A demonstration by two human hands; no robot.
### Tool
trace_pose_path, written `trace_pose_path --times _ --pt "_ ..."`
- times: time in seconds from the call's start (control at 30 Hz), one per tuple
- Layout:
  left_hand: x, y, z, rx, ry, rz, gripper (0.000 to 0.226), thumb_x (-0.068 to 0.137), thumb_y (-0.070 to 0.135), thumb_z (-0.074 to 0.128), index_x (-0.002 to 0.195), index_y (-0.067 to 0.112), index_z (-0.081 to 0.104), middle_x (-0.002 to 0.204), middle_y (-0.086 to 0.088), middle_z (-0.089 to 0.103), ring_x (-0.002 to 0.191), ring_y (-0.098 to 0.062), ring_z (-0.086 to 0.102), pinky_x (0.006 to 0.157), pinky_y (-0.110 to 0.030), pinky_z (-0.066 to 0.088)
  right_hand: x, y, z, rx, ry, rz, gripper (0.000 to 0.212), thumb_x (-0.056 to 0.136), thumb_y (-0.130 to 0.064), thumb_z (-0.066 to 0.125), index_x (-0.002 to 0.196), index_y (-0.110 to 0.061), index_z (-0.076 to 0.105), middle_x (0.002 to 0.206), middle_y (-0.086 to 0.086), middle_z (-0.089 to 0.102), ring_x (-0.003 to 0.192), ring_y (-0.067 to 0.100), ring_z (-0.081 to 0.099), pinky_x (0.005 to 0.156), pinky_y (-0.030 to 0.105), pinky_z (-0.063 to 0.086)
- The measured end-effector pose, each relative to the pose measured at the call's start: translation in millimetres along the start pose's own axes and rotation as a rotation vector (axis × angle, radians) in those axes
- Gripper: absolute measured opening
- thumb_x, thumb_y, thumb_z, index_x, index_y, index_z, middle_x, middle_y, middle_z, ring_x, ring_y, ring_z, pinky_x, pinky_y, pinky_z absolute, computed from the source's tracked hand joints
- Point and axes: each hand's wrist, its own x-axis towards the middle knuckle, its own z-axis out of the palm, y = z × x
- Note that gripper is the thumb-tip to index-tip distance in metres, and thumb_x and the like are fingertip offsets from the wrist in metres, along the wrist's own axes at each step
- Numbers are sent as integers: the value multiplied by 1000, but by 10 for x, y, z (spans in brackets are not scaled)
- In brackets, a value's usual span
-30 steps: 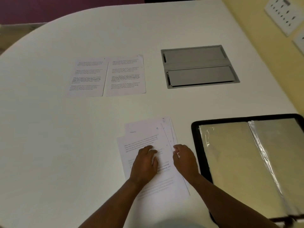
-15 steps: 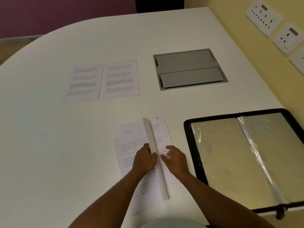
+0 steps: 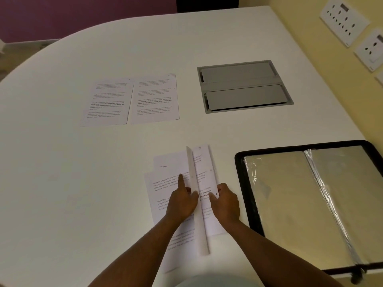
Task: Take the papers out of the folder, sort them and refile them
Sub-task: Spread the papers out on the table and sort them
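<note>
White printed paper: a loose stack (image 3: pixel 178 206) lies on the desk (image 3: pixel 62 183) left of the open black folder (image 3: pixel 310 206). Left hand (image 3: pixel 182 201) presses it, index finger extended, holding nothing. Right hand (image 3: pixel 224 201) pinches a raised sheet (image 3: pixel 196 204), seen edge-on. Two sorted sheets (image 3: pixel 132 100) lie flat farther back, side by side. Folder sleeves are glossy plastic.

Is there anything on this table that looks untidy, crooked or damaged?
Nothing is damaged. Only the near paper stack is untidy: its sheets are fanned and tilted, with one sheet standing on edge between the left hand and right hand. The two far sheets lie neatly together.
</note>
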Motion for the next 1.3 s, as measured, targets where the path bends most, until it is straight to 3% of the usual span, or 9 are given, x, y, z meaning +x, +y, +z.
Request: trace_pose_path --times 0.2,0.37,0.53,0.73,0.87,1.0,1.07,1.13,1.3 --pt "-28 66 -105 57 -102 -11 96 72 87 15 148 32 33 149 -3 41 136 -26 39 112 -48 34 150 -106 -388 -35 47 -60 18 91 -30 66 82 -14 62 68 -9 57 60 5 53 49 18 36" --pt "-19 21 -100 215 -112 -4 64 92 67 32 140 26 46 144 -6 36 134 -26 31 106 -43 35 303 -247 -892 -162 93 -85 16 90 -34 67 85 -18 67 73 -3 64 66 14 60 55 21 41" --pt "-34 -67 -6 473 -43 75 59 91 62 43 137 25 46 137 -2 38 126 -22 38 98 -40 45 390 -395 -1316 -141 78 -119 22 87 -31 70 75 -13 65 73 2 66 66 18 61 59 28 50" --pt "-28 -139 -4 563 53 142 50 91 51 48 133 24 50 130 -1 46 118 -18 43 92 -31 46 438 -577 -1877 -88 274 -207 16 88 -28 69 84 -13 71 72 -2 64 55 5 52 49 16 34" --pt "125 -30 -90 284 118 178 41 93 41 54 128 18 57 129 -4 52 115 -19 50 91 -30 45 540 -734 -2091 183 403 -170 13 90 -29 68 89 -17 68 77 -4 63 61 3 57 51 16 38" --pt "388 416 -344 -99 238 169 38 100 38 46 130 17 57 130 -4 57 110 -17 57 96 -29 44 822 -878 -2053 537 372 -81 12 89 -27 70 83 -16 68 79 -3 70 69 10 67 59 22 50" --pt "569 671 -511 -364 199 101 40 102 39 40 133 17 55 132 -1 58 113 -20 58 103 -37 44 999 -926 -1989 666 335 -36 13 89 -24 70 78 -17 68 79 -1 72 72 13 70 64 26 55" --pt "764 884 -686 -627 89 19 43 103 42 36 133 17 53 130 -2 60 109 -21 61 98 -40 48 1188 -967 -1912 803 301 20 16 88 -22 71 74 -16 66 80 1 72 71 13 69 64 27 56" --pt "1208 1250 -997 -780 66 -41 36 100 35 49 130 17 53 123 -1 59 109 -21 60 87 -39 56 1643 -1072 -1743 943 191 125 14 88 -20 71 78 -11 66 84 5 71 76 18 69 65 31 58"
